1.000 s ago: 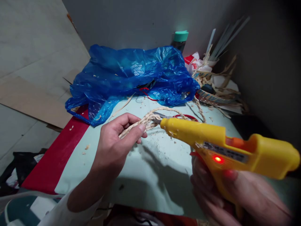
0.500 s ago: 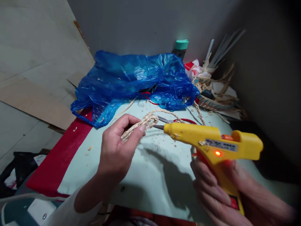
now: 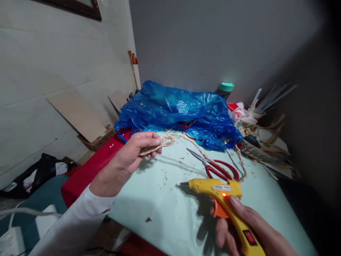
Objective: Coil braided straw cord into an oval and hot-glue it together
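Pinched between the fingers and thumb of my left hand (image 3: pixel 138 147) is a looped braided cord (image 3: pixel 168 140), pale and straw-like. Its tail runs off to the right across the table, past the scissors. My right hand (image 3: pixel 247 220) grips a yellow hot glue gun (image 3: pixel 210 185) by its handle; an orange trigger and a glowing light show on it. The nozzle points left, low over the table and apart from the cord. Red-handled scissors (image 3: pixel 222 170) lie just beyond the glue gun, blades partly apart.
A crumpled blue plastic bag (image 3: pixel 173 106) covers the table's back. At the right stands a basket (image 3: pixel 255 145) of fibre strips, with clear glue sticks (image 3: pixel 277 97) behind. A green-capped bottle (image 3: pixel 226 89) is near the wall. Scraps dot the pale green tabletop (image 3: pixel 157 199); cardboard (image 3: pixel 77 113) leans left.
The glue gun has moved away from the cord, down toward the table. My left hand has turned, still holding the cord. The view has tilted up, and the scissors show more fully.
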Available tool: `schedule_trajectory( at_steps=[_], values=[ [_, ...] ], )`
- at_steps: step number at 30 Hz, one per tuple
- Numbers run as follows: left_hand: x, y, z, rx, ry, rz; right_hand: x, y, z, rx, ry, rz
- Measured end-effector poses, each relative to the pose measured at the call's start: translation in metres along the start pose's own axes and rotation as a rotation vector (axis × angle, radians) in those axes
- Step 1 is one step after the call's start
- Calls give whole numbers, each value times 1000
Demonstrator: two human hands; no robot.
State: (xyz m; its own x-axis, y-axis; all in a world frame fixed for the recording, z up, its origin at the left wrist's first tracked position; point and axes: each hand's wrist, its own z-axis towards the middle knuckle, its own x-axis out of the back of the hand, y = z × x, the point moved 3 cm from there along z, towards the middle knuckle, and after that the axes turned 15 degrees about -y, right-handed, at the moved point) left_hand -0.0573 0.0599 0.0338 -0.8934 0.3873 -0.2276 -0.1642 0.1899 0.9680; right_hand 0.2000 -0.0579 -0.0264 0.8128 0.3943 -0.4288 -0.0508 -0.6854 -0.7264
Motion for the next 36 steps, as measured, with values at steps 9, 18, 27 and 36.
schedule_trajectory(
  at_steps=[9,18,27,36],
  values=[
    [-25,3,11,163,-199,83,27,-12,-9,309,316,-955],
    [-51,-19,24,265,-336,48,-5,-70,-15,888,587,-1525],
    [-60,-42,31,290,-435,108,8,-65,17,905,393,-1368],
    [-60,-47,35,425,-500,183,18,-57,21,1011,344,-1347]
  ],
)
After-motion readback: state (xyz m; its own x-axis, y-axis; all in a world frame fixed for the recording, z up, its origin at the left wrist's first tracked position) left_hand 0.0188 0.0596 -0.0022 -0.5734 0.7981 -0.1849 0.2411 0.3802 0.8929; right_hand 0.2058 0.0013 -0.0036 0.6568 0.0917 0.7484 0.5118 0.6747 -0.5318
